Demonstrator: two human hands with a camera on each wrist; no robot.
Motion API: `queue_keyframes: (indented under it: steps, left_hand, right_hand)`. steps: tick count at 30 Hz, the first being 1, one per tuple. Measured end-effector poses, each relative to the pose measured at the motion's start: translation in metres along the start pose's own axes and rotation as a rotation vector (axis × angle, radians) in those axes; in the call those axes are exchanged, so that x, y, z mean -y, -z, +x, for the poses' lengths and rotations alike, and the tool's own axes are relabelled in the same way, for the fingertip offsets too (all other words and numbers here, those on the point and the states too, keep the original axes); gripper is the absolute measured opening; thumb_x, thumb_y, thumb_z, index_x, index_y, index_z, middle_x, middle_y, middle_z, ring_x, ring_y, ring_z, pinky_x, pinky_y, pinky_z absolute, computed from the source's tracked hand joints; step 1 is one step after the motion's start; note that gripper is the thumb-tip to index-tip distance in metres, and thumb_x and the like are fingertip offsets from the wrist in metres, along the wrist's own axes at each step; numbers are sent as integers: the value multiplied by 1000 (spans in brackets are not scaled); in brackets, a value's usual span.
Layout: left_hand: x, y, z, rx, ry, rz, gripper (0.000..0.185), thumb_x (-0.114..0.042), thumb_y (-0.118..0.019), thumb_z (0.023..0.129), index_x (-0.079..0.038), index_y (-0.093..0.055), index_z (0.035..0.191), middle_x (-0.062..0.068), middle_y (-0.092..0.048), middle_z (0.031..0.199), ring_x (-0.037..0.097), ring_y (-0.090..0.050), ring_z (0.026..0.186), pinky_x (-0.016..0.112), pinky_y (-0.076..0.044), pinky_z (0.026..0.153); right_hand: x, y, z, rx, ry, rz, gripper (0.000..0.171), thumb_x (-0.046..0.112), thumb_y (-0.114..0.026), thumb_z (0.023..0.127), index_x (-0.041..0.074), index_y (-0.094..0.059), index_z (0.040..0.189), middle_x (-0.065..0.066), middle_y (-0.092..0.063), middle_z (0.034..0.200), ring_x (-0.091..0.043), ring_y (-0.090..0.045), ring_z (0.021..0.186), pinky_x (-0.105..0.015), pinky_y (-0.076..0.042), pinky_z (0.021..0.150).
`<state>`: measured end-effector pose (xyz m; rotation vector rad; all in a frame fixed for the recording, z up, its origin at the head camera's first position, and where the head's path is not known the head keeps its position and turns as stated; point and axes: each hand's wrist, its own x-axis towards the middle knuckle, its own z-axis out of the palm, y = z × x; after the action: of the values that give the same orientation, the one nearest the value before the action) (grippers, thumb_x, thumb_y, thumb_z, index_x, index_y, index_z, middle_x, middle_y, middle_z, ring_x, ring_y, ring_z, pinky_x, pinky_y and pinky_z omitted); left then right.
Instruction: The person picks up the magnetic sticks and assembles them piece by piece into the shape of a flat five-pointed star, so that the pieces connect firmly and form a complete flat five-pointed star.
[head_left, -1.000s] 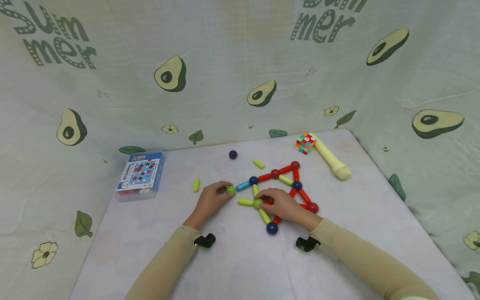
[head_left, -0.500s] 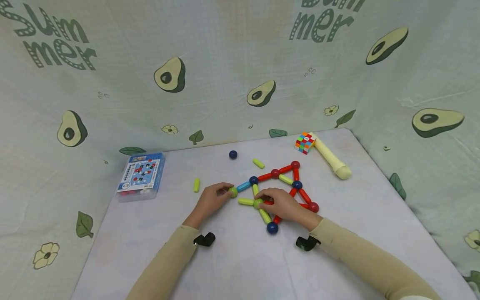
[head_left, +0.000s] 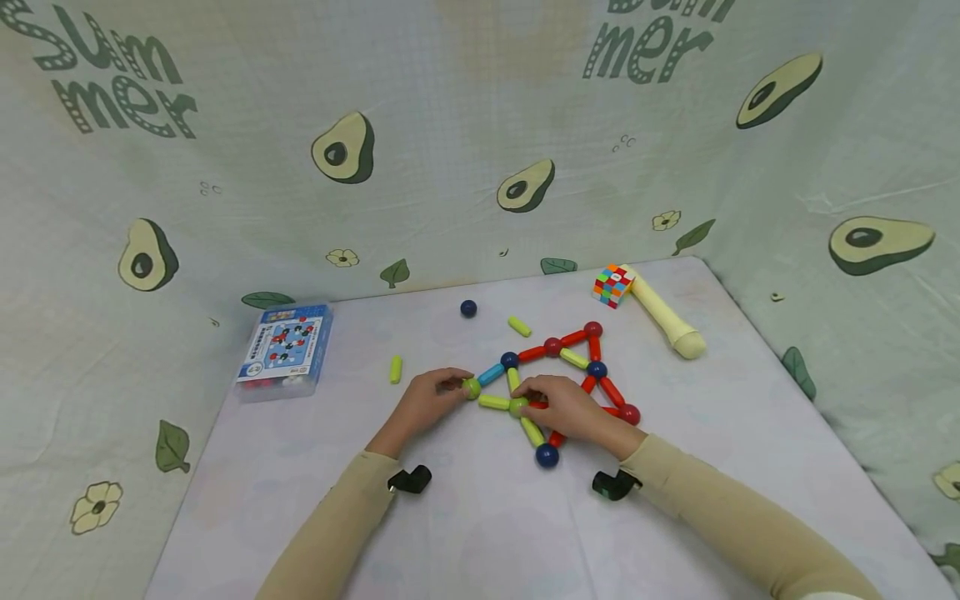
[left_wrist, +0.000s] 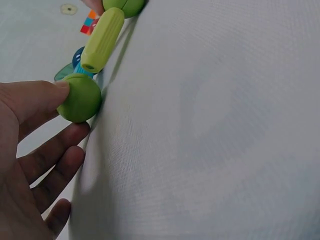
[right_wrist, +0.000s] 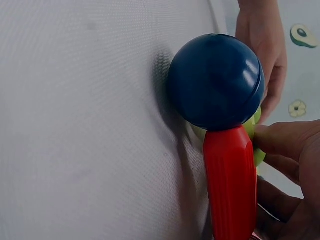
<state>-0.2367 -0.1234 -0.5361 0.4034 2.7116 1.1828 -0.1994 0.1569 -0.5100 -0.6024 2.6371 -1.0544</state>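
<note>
Thumb and fingers of my left hand (head_left: 431,403) pinch a green ball (left_wrist: 82,100) at the end of a light blue rod (head_left: 491,374). That rod runs to a dark blue ball (head_left: 509,360) in a flat frame of balls and rods. My right hand (head_left: 568,410) pinches a second green ball (head_left: 518,407) within the frame. From this ball a yellow-green rod (left_wrist: 102,40) points left, its end close to the left hand's ball. Another yellow-green rod (head_left: 532,432) leads to the near dark blue ball (right_wrist: 215,82), where a red rod (right_wrist: 230,185) joins.
A loose dark blue ball (head_left: 468,308) and two loose yellow-green rods, one a rod at the left (head_left: 396,369), lie beyond the hands. A boxed set (head_left: 285,352) stands back left. Back right are a puzzle cube (head_left: 612,286) and a pale yellow stick (head_left: 665,318).
My left hand has moved slightly right and toward me with its green ball; the light blue rod has swung along, bringing the ball closer to the yellow-green rod's end. My right hand stays put.
</note>
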Motion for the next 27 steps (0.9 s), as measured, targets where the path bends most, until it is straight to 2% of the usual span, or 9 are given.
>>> queue_keyframes:
  steps: [9,15,21,27]
  left_hand:
    - [-5,2,-2,9,13,-10,26,-30,-76,93,-28,-74,120,-9,-70,107,13,-63,101,40,-51,93]
    - [-3,3,-2,19,0,-17,26,-31,-76,93,-28,-74,119,-10,-70,104,11,-63,99,39,-51,91]
    - [-4,7,-2,52,-25,-33,26,-33,-77,92,-26,-75,117,-8,-70,103,13,-62,98,41,-51,91]
    - [-3,9,-1,85,-13,-38,24,-33,-78,91,-28,-75,114,-11,-69,100,11,-61,96,39,-49,89]
  right_hand:
    - [3,1,1,-2,-20,0,26,23,-76,93,22,-72,119,10,-66,108,-11,-59,98,-32,-52,87]
    - [6,1,0,0,-28,-6,26,23,-76,93,22,-72,118,9,-66,106,-12,-58,97,-32,-52,87]
    - [6,1,-1,2,-29,-14,25,22,-77,93,22,-72,117,10,-66,104,-11,-58,95,-31,-52,87]
    - [7,2,-2,9,-33,-13,25,23,-77,92,21,-72,117,11,-66,104,-11,-58,95,-30,-52,87]
